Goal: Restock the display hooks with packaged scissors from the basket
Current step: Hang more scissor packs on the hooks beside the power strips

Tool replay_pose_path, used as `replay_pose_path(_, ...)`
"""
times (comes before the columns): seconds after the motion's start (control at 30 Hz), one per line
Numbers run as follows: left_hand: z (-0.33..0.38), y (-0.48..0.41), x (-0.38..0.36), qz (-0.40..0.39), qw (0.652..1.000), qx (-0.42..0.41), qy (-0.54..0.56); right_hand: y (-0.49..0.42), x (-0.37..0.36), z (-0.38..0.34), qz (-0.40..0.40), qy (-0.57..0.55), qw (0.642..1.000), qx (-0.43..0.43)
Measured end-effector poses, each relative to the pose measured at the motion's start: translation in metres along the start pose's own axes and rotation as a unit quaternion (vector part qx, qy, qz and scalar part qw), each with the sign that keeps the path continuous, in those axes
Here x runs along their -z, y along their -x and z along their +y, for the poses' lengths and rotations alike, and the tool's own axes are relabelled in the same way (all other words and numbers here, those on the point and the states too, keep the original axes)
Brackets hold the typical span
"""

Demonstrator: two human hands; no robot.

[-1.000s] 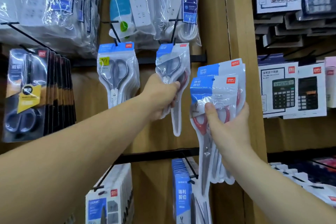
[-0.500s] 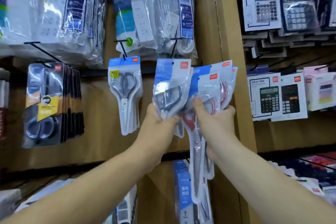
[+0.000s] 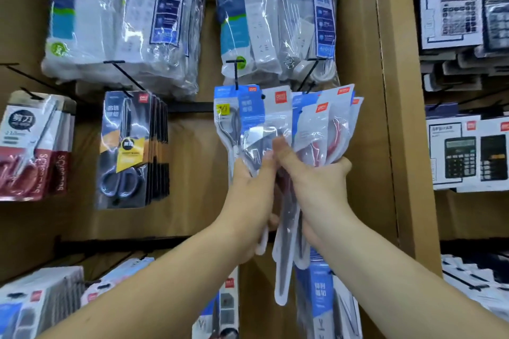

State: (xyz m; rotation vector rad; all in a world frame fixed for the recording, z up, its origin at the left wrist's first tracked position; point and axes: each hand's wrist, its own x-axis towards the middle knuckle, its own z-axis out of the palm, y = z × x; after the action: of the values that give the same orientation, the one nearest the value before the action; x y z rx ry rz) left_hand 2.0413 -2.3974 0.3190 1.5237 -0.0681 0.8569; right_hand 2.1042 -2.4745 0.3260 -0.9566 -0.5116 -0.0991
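My left hand (image 3: 249, 195) grips a clear, blue-topped pack of grey-handled scissors (image 3: 263, 124), held in front of a hanging bunch of grey scissors packs (image 3: 224, 118) on a black display hook (image 3: 235, 71). My right hand (image 3: 316, 181) grips a fanned bunch of red-handled scissors packs (image 3: 330, 124), its thumb pressing on the front pack. The two hands touch at the thumbs. An empty black hook (image 3: 309, 74) juts out just above the right-hand bunch. The basket is out of view.
Black scissors packs (image 3: 132, 146) and red-carded scissors (image 3: 33, 146) hang to the left. Bagged power strips (image 3: 275, 22) hang above. A wooden upright (image 3: 391, 118) separates boxed calculators (image 3: 468, 151) on the right. More packs (image 3: 322, 297) hang on lower hooks below my hands.
My left hand pulled the grey scissors pack off its hook and brought it beside the red-handled bunch. My right hand moved left to meet it. My view tilted up and closer.
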Motion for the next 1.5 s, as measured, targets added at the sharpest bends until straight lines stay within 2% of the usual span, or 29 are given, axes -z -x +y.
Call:
replay_pose_path(0.2, 0.007, -0.002, 0.013, -0.039, 0.982, 0.005, 0.183, -0.008, -0.008, 0.018, -0.011, -0.008, 1.0, 0.0)
replay_pose_path(0.33, 0.004, -0.005, 0.024, -0.062, 0.976, 0.026, 0.206, -0.015, -0.005, 0.026, -0.038, -0.024, 0.999, -0.015)
replay_pose_path(0.63, -0.004, -0.028, 0.046, -0.025, 0.991, 0.037, 0.122, -0.022, -0.002, 0.032, -0.052, 0.013, 0.999, 0.005)
replay_pose_path(0.73, -0.002, -0.036, 0.048, -0.015, 0.996, -0.001, 0.092, -0.026, -0.001, 0.029, -0.072, 0.01, 0.997, 0.035)
replay_pose_path(0.83, 0.004, -0.047, 0.052, 0.043, 0.996, -0.076, 0.031, -0.034, 0.003, 0.03, -0.088, 0.029, 0.994, 0.051)
replay_pose_path(0.93, 0.007, -0.061, 0.056, 0.053, 0.986, -0.153, -0.046, -0.041, 0.006, 0.031, -0.094, 0.043, 0.993, 0.054)
replay_pose_path(1.17, 0.027, -0.087, 0.048, 0.013, 0.988, -0.122, -0.095, -0.058, 0.005, 0.021, -0.096, 0.045, 0.992, 0.07)
replay_pose_path(1.37, 0.049, -0.117, 0.05, 0.053, 0.968, -0.202, -0.138, -0.073, -0.024, 0.015, -0.076, 0.075, 0.987, 0.116)
replay_pose_path(1.5, 0.056, -0.136, 0.056, 0.052, 0.962, -0.204, -0.172, -0.078, -0.024, 0.017, -0.077, 0.075, 0.988, 0.108)
